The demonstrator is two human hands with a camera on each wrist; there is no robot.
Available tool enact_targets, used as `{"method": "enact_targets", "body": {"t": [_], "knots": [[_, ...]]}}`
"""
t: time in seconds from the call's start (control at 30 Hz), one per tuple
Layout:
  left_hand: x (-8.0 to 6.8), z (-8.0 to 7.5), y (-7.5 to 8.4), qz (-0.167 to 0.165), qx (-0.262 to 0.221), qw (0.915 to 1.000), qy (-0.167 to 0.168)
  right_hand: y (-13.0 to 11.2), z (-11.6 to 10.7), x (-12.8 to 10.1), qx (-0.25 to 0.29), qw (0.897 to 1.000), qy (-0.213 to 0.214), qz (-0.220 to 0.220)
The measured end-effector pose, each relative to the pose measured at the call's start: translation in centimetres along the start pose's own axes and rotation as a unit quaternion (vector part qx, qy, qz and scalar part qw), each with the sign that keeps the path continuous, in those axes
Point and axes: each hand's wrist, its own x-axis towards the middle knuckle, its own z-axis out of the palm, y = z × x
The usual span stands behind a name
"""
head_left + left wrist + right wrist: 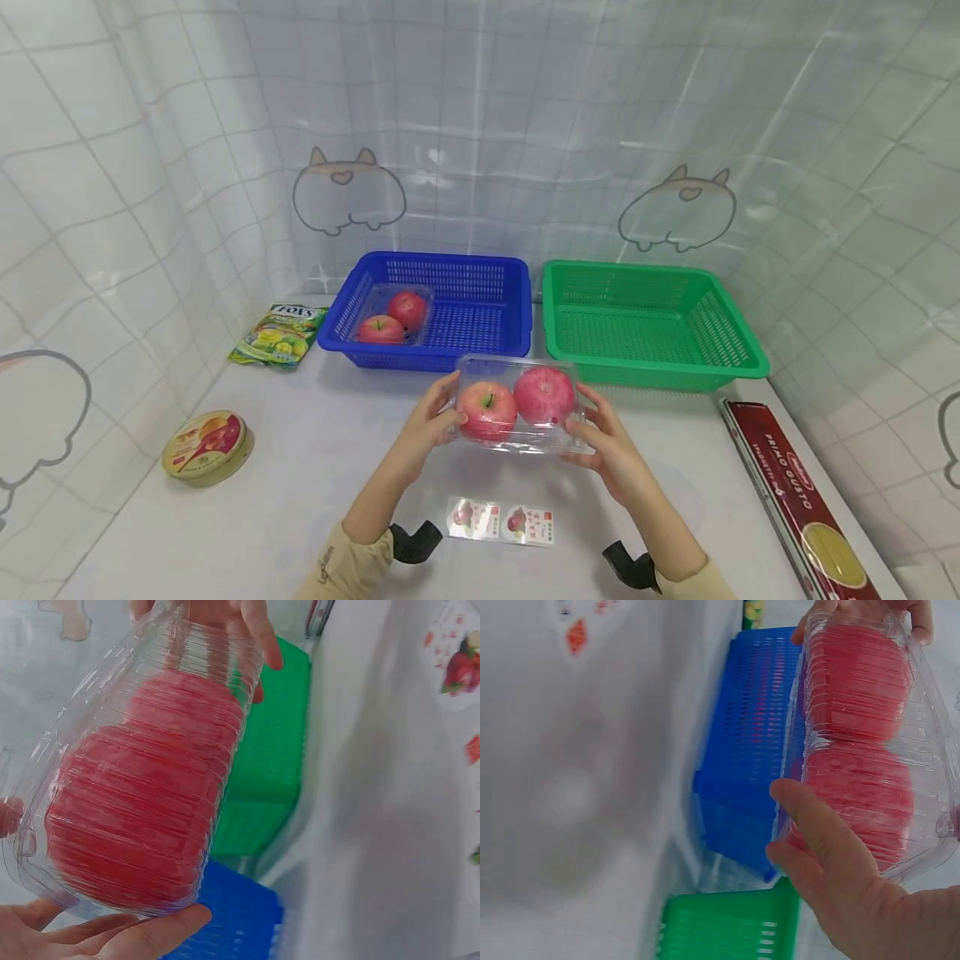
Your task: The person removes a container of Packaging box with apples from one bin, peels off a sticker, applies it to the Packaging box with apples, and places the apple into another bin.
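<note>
Both hands hold up a clear plastic clamshell box with two red apples inside, one apple on the left and another apple on the right. My left hand grips the left end, thumb on the near side. At the right end my right hand grips it the same way. Seen from below in both wrist views, the ribbed plastic base covers the apples, and fingers wrap its edge. Under the box, nearer me, two apple-picture stickers lie side by side on the white table.
Behind the box stands a blue basket holding another clear box of two apples. Right of it is a green basket. A candy bag and round tin lie at left, a red spaghetti box at right.
</note>
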Motion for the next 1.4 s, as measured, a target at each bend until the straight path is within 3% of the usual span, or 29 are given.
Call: {"method": "enact_targets", "body": {"t": [0.27,0.7,1.07,1.4], "knots": [[-0.2,0.3,-2.3,-0.003,0.003,1.0000,-0.002,1.9,-0.3,0.2,0.002,1.000,0.008,0.026],[1.5,0.7,-5.3,-0.027,-0.008,0.9996,0.004,3.9,-0.4,1.9,0.032,0.999,0.012,0.043],[2.1,0.6,-5.8,-0.026,-0.002,0.9996,0.014,4.5,-0.1,2.6,-0.022,0.998,0.035,0.042],[2.2,0.4,-5.9,-0.021,0.013,0.9995,0.019,4.7,-0.1,2.6,-0.052,0.997,0.019,0.047]]}}
